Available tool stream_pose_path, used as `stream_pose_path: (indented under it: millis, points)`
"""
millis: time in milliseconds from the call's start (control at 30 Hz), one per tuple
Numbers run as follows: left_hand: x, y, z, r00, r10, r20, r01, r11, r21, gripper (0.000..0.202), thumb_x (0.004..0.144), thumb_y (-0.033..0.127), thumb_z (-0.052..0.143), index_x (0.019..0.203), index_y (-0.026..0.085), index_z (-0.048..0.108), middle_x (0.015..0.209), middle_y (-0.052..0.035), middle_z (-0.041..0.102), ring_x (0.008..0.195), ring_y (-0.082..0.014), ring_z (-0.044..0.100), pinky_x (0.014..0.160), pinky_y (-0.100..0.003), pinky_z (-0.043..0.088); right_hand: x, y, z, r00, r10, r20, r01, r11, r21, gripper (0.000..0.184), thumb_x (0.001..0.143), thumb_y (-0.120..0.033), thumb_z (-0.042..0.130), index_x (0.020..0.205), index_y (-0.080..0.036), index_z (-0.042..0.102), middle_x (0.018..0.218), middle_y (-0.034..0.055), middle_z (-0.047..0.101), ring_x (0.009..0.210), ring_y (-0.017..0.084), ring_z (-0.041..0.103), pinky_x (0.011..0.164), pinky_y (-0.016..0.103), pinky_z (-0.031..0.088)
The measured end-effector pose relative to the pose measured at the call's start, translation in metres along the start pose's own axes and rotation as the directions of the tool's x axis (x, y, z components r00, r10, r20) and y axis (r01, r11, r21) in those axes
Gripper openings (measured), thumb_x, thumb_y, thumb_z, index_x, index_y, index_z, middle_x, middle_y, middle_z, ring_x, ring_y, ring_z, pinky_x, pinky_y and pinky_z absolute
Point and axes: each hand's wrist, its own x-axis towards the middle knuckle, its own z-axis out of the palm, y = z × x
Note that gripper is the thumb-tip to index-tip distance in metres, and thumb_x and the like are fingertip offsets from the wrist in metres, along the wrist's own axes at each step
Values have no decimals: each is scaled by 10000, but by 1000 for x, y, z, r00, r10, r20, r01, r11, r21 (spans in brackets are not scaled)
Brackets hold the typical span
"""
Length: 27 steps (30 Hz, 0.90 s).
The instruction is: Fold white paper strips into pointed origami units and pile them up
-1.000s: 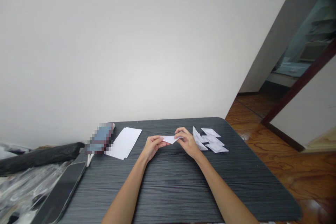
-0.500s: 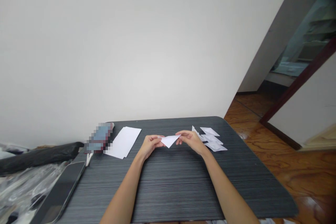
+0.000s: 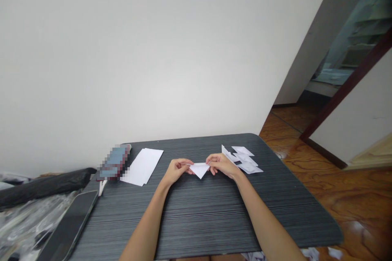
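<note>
Between my two hands is a small folded sheet of white paper (image 3: pixel 200 170), shaped like a triangle with its point toward me. My left hand (image 3: pixel 178 170) pinches its left corner between thumb and fingers. The right corner is gripped by my right hand (image 3: pixel 221 163) in the same way. Several folded white paper pieces (image 3: pixel 245 158) lie just beyond my right hand, partly overlapping. To the left of my left hand rests a small stack of flat white paper sheets (image 3: pixel 143 166).
The dark wood-grain table (image 3: pixel 208 220) stands against a white wall (image 3: pixel 183 49). A blurred-out blue and red item (image 3: pixel 114 162) sits at its back left. A phone (image 3: pixel 69 228) lies along the left edge, beside plastic-wrapped things (image 3: pixel 27 222). Paper scraps (image 3: pixel 310 253) are on the floor.
The folded paper has come slightly down toward me, and its top edge now looks straighter. Both hands still hold its corners. The whole view has shifted a little.
</note>
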Motion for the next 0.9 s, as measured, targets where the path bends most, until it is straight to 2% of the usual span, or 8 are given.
stream_pose_path:
  millis: [133, 333, 467, 567, 633, 700, 800, 900]
  points:
    - [2, 2, 2, 997, 30, -74, -33, 998, -44, 243, 679, 309, 593, 803, 112, 524, 598, -51, 641, 568, -176, 626, 563, -274, 491, 2, -2, 2, 998, -17, -54, 22, 995, 99, 183, 664, -260, 578, 770, -111, 589, 538, 19, 614, 372, 73, 511, 368, 174, 292]
    - [3, 3, 4, 977, -6, -215, -31, 985, -167, 286, 655, 323, 626, 782, 96, 508, 692, -92, 658, 647, -194, 636, 646, -298, 491, 0, -9, 6, 994, -57, -95, 83, 950, 300, 264, 623, -254, 652, 849, -121, 620, 757, 82, 660, 689, 135, 605, 560, 214, 401]
    - [2, 3, 9, 978, 22, -209, -72, 969, -235, 291, 654, 288, 635, 825, 90, 507, 789, -115, 654, 762, -201, 624, 716, -299, 468, 3, -7, 12, 971, -76, -225, 141, 947, 289, 230, 614, -288, 653, 767, -119, 615, 705, 73, 648, 590, 128, 589, 453, 200, 341]
    - [4, 0, 10, 969, 46, -241, -86, 983, -160, 262, 670, 306, 609, 797, 100, 510, 711, -83, 648, 642, -169, 619, 602, -266, 464, 8, 0, 14, 936, -91, -341, 158, 971, 176, 228, 622, -338, 631, 676, -120, 594, 632, 47, 621, 488, 103, 539, 397, 195, 282]
    - [6, -3, 8, 947, 75, -314, -87, 996, -25, 236, 682, 326, 582, 749, 105, 532, 591, -34, 610, 509, -124, 567, 500, -226, 419, 10, 5, 13, 907, -122, -402, 147, 989, 32, 246, 655, -367, 586, 623, -123, 588, 559, 21, 586, 450, 90, 494, 404, 205, 290]
    - [8, -7, 4, 911, 126, -392, -67, 985, 162, 214, 679, 325, 570, 701, 112, 565, 546, -7, 571, 472, -100, 513, 473, -209, 376, 12, 10, 12, 880, -170, -444, 116, 982, -148, 253, 678, -369, 549, 600, -133, 596, 530, 10, 570, 465, 102, 486, 444, 224, 334]
    - [9, -13, -2, 866, 232, -443, -18, 899, 438, 169, 675, 294, 553, 651, 134, 599, 602, -8, 569, 543, -106, 500, 534, -215, 373, 13, 16, 11, 859, -247, -448, 59, 918, -393, 203, 680, -319, 531, 633, -147, 626, 620, 33, 616, 589, 154, 544, 562, 267, 399]
    - [8, -19, -3, 866, 301, -400, 34, 762, 646, 141, 684, 238, 522, 608, 144, 594, 591, -4, 533, 542, -106, 470, 545, -221, 361, 12, 20, 14, 845, -326, -425, 7, 800, -601, 182, 696, -270, 505, 637, -158, 636, 641, 43, 615, 616, 166, 550, 615, 284, 404]
